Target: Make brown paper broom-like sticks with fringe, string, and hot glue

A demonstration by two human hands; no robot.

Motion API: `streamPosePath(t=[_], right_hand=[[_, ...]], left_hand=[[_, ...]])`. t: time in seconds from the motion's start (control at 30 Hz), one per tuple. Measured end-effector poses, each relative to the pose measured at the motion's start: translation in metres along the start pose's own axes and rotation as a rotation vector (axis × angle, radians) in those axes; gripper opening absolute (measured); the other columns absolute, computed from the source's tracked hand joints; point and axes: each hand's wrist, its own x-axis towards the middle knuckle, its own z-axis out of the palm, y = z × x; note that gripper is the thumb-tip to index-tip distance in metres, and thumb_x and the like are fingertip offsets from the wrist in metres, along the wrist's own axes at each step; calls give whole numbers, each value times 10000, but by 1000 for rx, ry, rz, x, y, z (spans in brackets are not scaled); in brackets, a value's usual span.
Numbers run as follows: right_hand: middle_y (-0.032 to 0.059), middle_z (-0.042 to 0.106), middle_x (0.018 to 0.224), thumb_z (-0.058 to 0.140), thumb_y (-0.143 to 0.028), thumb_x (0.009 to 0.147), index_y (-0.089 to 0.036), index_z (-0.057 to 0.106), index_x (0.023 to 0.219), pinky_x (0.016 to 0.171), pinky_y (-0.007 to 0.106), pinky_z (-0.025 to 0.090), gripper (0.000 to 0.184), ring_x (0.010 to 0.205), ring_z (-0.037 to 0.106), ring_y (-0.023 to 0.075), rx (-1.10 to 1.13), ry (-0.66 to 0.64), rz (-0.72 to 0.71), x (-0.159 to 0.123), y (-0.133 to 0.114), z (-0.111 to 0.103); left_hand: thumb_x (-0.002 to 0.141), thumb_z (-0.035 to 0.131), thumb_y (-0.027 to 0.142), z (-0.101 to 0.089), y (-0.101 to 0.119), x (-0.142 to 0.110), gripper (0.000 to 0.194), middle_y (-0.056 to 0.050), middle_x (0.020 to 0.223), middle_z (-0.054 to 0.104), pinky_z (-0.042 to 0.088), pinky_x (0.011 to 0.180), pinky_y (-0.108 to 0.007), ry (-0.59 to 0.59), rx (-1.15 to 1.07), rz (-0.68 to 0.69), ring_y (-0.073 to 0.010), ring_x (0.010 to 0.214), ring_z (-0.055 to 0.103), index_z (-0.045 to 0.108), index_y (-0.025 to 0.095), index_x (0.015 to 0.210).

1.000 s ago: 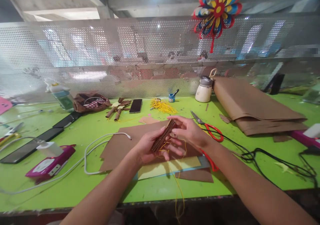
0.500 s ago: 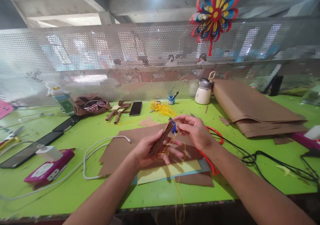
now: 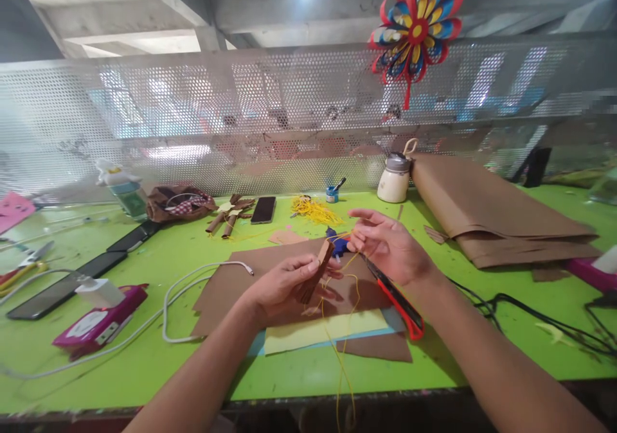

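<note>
My left hand (image 3: pixel 284 282) is closed round a small bundle of folded brown paper strips (image 3: pixel 315 272), held tilted above the sheets. To its right, my right hand (image 3: pixel 388 243) pinches a yellow string (image 3: pixel 343 235) that runs across to the bundle. The string's loose ends (image 3: pixel 343 356) hang down past the table's front edge. A dark blue object (image 3: pixel 340 245) lies just behind the bundle, partly covered; its kind is unclear. Beneath the hands are a brown paper sheet (image 3: pixel 231 291) and a pale yellow paper strip (image 3: pixel 308 335). Red-handled scissors (image 3: pixel 400 308) rest below my right wrist.
At the back stand a blue jar (image 3: pixel 332 193) and a white bottle (image 3: pixel 393 179), near a phone (image 3: pixel 263 210) and yellow string pieces (image 3: pixel 315 210). Folded brown paper (image 3: pixel 501 208) lies right. A white cable (image 3: pixel 166 311) and purple power strip (image 3: pixel 99 320) lie left.
My right hand has drawn away from the bundle to the right, pulling the yellow string out. The bundle has turned in my left hand, and the dark blue object has come into view.
</note>
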Motion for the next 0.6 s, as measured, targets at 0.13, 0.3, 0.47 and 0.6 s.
streamPosePath(t=[0.13, 0.3, 0.47, 0.6], right_hand=[[-41, 526, 627, 643, -196, 703, -203, 659, 916, 625, 307, 457, 214, 559, 493, 106, 10, 129, -18, 7, -2, -11], [-4, 624, 716, 697, -242, 671, -189, 668, 942, 643, 308, 469, 278, 592, 548, 109, -88, 232, -17, 16, 6, -31], [99, 690, 975, 693, -314, 669, -154, 696, 917, 840, 400, 474, 295, 962, 613, 243, -667, 423, -188, 20, 16, -34], [102, 658, 1119, 605, -302, 786, -168, 661, 1065, 893, 385, 476, 315, 1048, 599, 238, -759, 113, -282, 9, 11, -17]], left_hand=[[858, 581, 392, -4, -2, 1, 294, -114, 821, 650, 497, 827, -416, 32, -32, -8, -225, 770, 665, 666, 111, 858], [891, 521, 408, -3, -1, 4, 311, 15, 535, 457, 497, 811, -437, 24, -137, 35, -163, 614, 579, 646, 123, 880], [917, 472, 389, -7, -2, 6, 316, 15, 557, 460, 492, 747, -379, -8, -151, 89, -159, 612, 558, 612, 124, 1019], [923, 451, 383, -11, -6, 8, 324, -16, 583, 521, 481, 717, -378, -70, -127, 65, -184, 637, 581, 601, 115, 1026]])
